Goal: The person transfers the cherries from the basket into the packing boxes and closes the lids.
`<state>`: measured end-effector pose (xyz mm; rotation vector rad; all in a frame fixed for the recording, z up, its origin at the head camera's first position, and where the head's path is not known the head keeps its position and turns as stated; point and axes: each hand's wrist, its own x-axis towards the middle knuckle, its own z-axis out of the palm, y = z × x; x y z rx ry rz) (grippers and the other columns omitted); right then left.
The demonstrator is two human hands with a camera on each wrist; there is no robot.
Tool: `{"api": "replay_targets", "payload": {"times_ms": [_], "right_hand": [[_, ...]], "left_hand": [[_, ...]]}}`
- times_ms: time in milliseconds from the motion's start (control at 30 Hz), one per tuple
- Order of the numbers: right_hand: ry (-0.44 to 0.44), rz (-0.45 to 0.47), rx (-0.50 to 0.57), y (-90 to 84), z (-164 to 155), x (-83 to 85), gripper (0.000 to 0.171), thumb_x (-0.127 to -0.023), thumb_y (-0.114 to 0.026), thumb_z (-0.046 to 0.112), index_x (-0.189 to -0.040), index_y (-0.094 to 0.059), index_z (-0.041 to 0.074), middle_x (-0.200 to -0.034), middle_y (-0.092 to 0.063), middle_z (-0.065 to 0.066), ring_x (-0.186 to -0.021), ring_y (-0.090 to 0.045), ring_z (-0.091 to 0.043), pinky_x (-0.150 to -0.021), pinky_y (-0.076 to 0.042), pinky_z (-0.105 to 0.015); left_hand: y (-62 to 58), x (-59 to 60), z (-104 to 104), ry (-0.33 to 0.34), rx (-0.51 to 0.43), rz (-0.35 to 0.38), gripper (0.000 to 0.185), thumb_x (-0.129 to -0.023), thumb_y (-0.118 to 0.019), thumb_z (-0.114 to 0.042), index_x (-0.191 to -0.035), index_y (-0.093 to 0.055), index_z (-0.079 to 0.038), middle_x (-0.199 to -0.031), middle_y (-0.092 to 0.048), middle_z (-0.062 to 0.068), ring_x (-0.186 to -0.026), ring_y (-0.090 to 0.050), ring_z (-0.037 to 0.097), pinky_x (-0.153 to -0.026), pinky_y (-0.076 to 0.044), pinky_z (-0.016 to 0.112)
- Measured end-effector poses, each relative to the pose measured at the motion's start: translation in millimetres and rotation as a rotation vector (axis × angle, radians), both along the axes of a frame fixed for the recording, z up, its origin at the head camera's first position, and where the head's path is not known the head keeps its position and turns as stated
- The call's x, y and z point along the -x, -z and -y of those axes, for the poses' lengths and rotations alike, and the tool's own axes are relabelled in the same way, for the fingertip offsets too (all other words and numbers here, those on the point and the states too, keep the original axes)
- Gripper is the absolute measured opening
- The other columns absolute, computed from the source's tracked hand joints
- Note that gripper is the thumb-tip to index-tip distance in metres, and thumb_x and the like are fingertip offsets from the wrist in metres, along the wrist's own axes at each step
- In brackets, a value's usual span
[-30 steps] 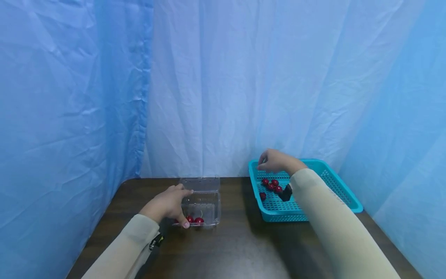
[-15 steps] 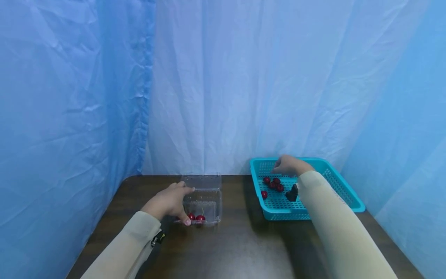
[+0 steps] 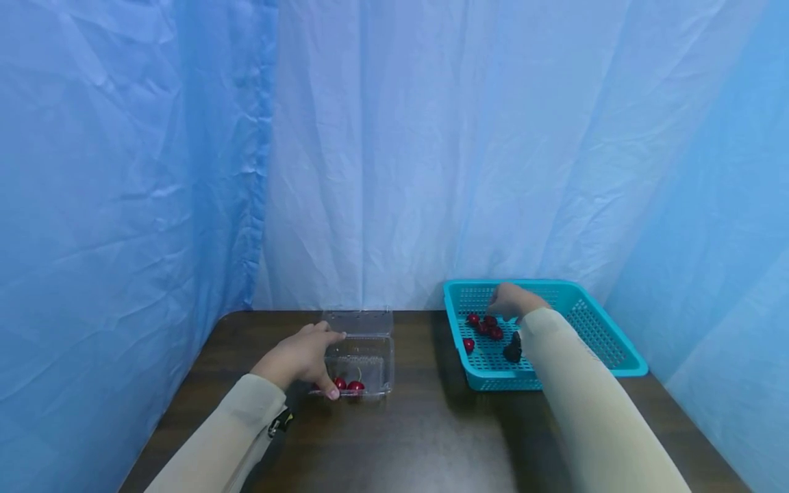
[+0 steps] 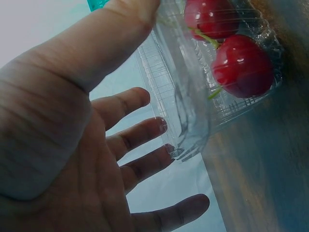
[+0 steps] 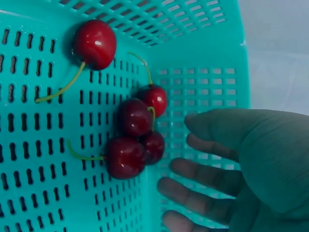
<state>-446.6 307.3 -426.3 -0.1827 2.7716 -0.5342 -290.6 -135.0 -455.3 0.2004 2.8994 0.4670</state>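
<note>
A clear hinged plastic container (image 3: 374,357) lies with its lid folded back. Red cherries (image 3: 355,387) with green stems sit at its front. My left hand (image 3: 300,358) holds its left side, thumb at the front edge and fingers farther back; fingertips meet the clear wall in the left wrist view. To the right, a turquoise basket (image 3: 502,375) contains several dark-red cherries (image 5: 125,158) clustered beside its wall and one separate cherry (image 5: 95,44). My right hand (image 3: 513,301) is inside the basket, its loosely bent fingers beside the cluster, holding nothing visible.
A dark wooden table (image 3: 407,438) carries both containers. Blue-white curtains (image 3: 401,171) hang behind and on both sides. A black wrist device (image 3: 513,348) hangs beneath the right sleeve, low over the basket floor.
My right hand has moved right and lowered into the basket beside the clustered cherries, its fingers loosening. My left hand stays at the clear container. The head view has shifted slightly.
</note>
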Motion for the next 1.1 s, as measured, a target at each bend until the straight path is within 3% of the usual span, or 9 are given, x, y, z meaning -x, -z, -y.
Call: {"api": "replay_targets", "payload": {"times_ms": [133,300,500,700,767,933,1100], "right_hand": [[0.003,-0.010,-0.021,4.6,3.7,1.5,0.026,-0.111,-0.073,0.020,-0.129,-0.082,0.004,-0.131,-0.079,-0.019,-0.113,-0.078,-0.037,-0.086,-0.069,-0.051],[-0.013,0.007,-0.033,10.3,6.0,3.0,0.023,-0.110,-0.076,0.014,-0.128,-0.082,0.002,-0.133,-0.079,-0.021,-0.109,-0.079,-0.034,-0.096,-0.070,-0.054],[0.015,0.029,-0.020,14.8,7.6,2.3,0.025,-0.105,-0.080,0.009,-0.128,-0.079,0.000,-0.128,-0.078,-0.020,-0.105,-0.079,-0.031,-0.087,-0.071,-0.047],[0.090,0.064,0.008,17.4,8.8,-1.7,0.040,-0.101,-0.081,0.002,-0.139,-0.072,-0.004,-0.145,-0.071,-0.026,-0.115,-0.076,-0.036,-0.082,-0.072,-0.043],[0.106,0.072,-0.004,17.0,8.5,-3.0,0.036,-0.101,-0.081,0.003,-0.136,-0.074,-0.004,-0.145,-0.071,-0.026,-0.111,-0.077,-0.036,-0.079,-0.071,-0.044],[0.132,0.097,-0.053,16.4,6.6,-4.3,0.022,-0.102,-0.084,0.009,-0.121,-0.080,0.001,-0.130,-0.076,-0.021,-0.096,-0.078,-0.033,-0.077,-0.069,-0.045],[0.131,0.103,-0.066,15.6,5.4,-5.7,0.016,-0.101,-0.085,0.009,-0.115,-0.081,0.002,-0.117,-0.078,-0.017,-0.095,-0.078,-0.032,-0.077,-0.069,-0.045]], "left_hand": [[0.1,0.0,0.1,-0.004,-0.008,0.002,0.123,-0.060,-0.114,-0.041,-0.168,-0.058,-0.023,-0.179,-0.043,0.020,-0.163,-0.043,0.048,-0.119,-0.053,0.075],[1.3,0.6,1.2,0.000,-0.010,-0.002,0.123,-0.059,-0.114,-0.042,-0.168,-0.059,-0.024,-0.175,-0.047,0.019,-0.158,-0.048,0.046,-0.117,-0.055,0.074],[1.8,0.4,1.9,0.009,-0.011,-0.008,0.122,-0.060,-0.114,-0.042,-0.167,-0.059,-0.023,-0.174,-0.049,0.019,-0.157,-0.049,0.046,-0.115,-0.056,0.073],[1.8,-0.1,2.5,0.012,-0.013,-0.012,0.121,-0.060,-0.114,-0.040,-0.167,-0.059,-0.024,-0.171,-0.052,0.018,-0.152,-0.053,0.044,-0.114,-0.058,0.072],[1.9,-0.3,2.8,0.012,-0.012,-0.012,0.121,-0.061,-0.114,-0.041,-0.167,-0.059,-0.024,-0.172,-0.051,0.017,-0.154,-0.052,0.044,-0.114,-0.058,0.072],[2.3,0.0,3.4,0.012,-0.010,-0.008,0.121,-0.062,-0.114,-0.041,-0.168,-0.058,-0.025,-0.175,-0.048,0.017,-0.157,-0.049,0.045,-0.116,-0.056,0.073],[2.6,0.5,3.4,0.019,-0.007,-0.009,0.121,-0.062,-0.113,-0.041,-0.168,-0.057,-0.024,-0.175,-0.048,0.018,-0.157,-0.049,0.045,-0.117,-0.056,0.073]]}}
